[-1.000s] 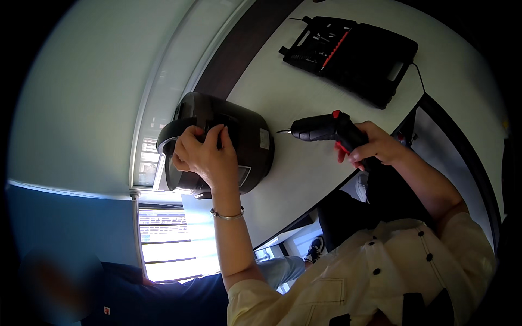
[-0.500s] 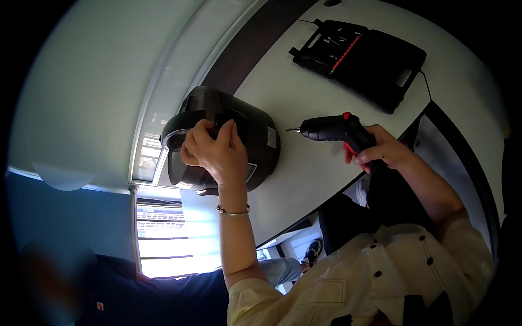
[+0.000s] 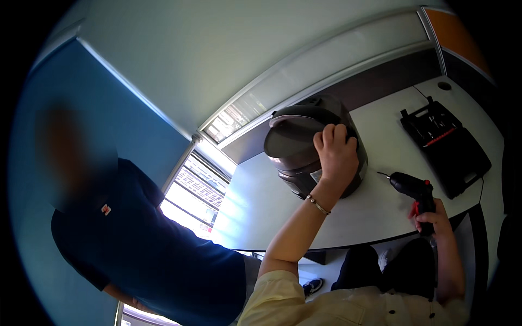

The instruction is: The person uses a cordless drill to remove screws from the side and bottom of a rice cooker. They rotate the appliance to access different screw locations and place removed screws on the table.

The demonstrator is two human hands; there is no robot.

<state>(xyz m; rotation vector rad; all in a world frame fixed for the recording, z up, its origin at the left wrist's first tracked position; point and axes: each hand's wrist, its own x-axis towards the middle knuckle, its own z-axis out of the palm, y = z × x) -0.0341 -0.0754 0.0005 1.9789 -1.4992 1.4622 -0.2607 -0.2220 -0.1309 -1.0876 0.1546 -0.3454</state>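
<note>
View swung left: a person in a dark blue shirt [image 3: 147, 244] now in frame; drill [image 3: 413, 190] pulled back to the counter's [image 3: 261, 212] near edge.

This looks like an office. A long white table [image 3: 375, 212] with a curved edge runs along a low partition topped by a frosted panel [image 3: 326, 70]. The walls are plain, pale green and blue, and a window with blinds [image 3: 190, 195] lets in bright daylight. An open black tool case [image 3: 446, 144] lies on the table, and a person in a dark blue shirt [image 3: 147, 250] stands nearby.
</note>
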